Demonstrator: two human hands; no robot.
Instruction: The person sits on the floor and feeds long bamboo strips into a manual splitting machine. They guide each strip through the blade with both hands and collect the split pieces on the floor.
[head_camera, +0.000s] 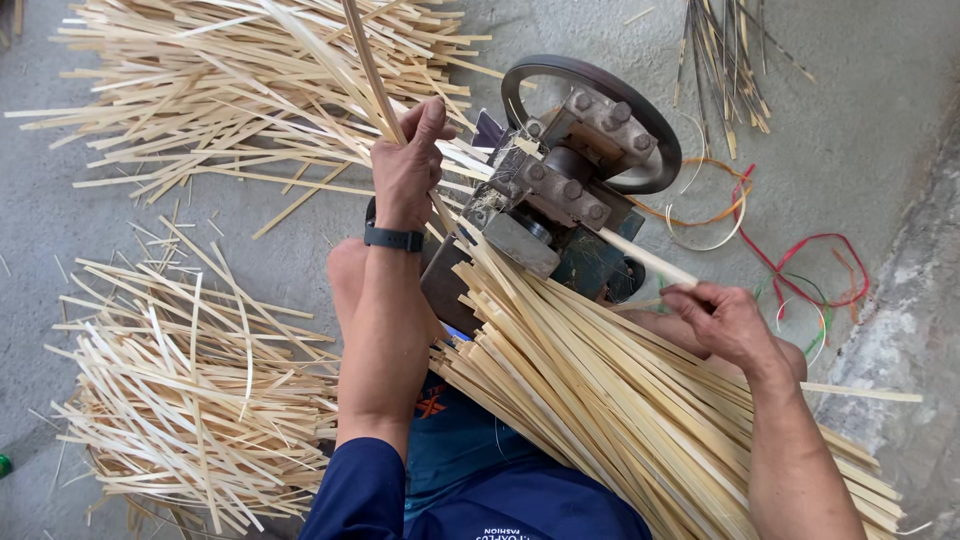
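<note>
Left hand (405, 165) is raised far from the body, fingers clenched shut, forearm extended straight. Right hand (725, 320) is held nearer, to the right, fingers pinched together, palm down.

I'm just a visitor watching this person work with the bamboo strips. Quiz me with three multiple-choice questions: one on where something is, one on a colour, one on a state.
1. Where does the bundle of strips lie?
A. across the person's lap
B. on top of the wheel
C. hung on a wall

2. What colour is the band on the left wrist?
A. white
B. dark
C. yellow

3. What is the left hand doing?
A. lying flat on the floor
B. gripping strips beside the machine
C. hanging free

Answers:
1 A, the bundle slants over the lap below the machine.
2 B, the band reads near black.
3 B, its fingers close round strips, while the right hand pinches one strip.
</note>
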